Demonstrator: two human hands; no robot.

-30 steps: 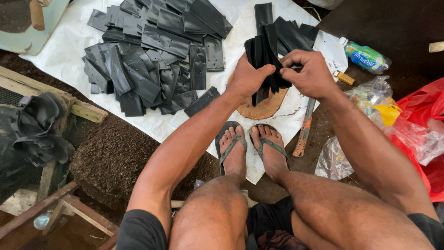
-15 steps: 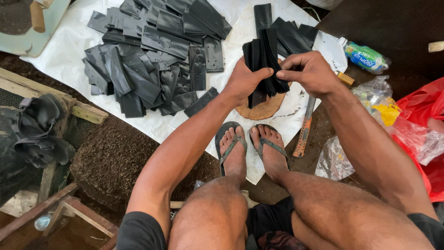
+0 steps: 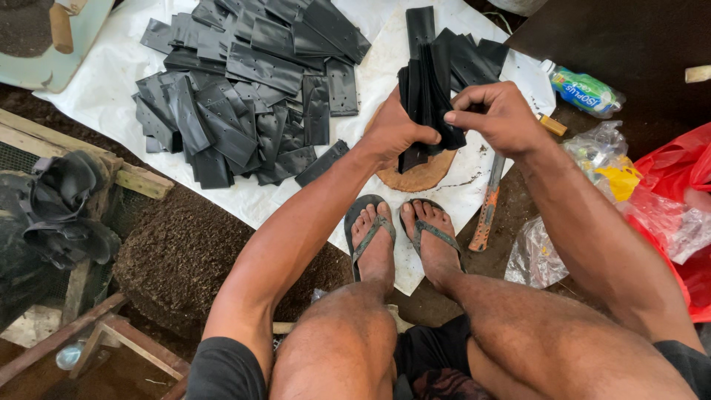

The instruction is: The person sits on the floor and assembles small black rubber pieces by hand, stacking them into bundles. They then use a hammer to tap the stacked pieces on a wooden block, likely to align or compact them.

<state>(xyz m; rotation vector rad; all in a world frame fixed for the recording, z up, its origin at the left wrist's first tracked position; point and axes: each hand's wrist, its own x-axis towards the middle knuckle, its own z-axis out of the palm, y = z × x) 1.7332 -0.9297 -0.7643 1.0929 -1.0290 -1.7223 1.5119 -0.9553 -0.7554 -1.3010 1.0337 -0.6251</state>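
Observation:
My left hand (image 3: 395,133) grips a bundle of black plastic bags (image 3: 424,96) held upright over a round wooden block (image 3: 422,176). At the bundle's right side, my right hand (image 3: 498,117) pinches the bags with its fingers curled. A large heap of flat black plastic bags (image 3: 244,89) lies on the white sheet (image 3: 111,74) to the left. More black bags (image 3: 466,55) lie behind the bundle. My two feet in sandals (image 3: 404,233) rest on the sheet's near edge.
An orange-handled tool (image 3: 487,211) lies to the right of the feet. A plastic bottle (image 3: 585,90), clear plastic bags (image 3: 603,148) and a red bag (image 3: 685,185) are on the right. Dark soil (image 3: 185,252), wooden planks (image 3: 141,181) and crumpled black plastic (image 3: 63,215) lie to the left.
Both hands stay on the bundle; it has shifted slightly lower and left over the wooden block, and my right fingers have shifted on it.

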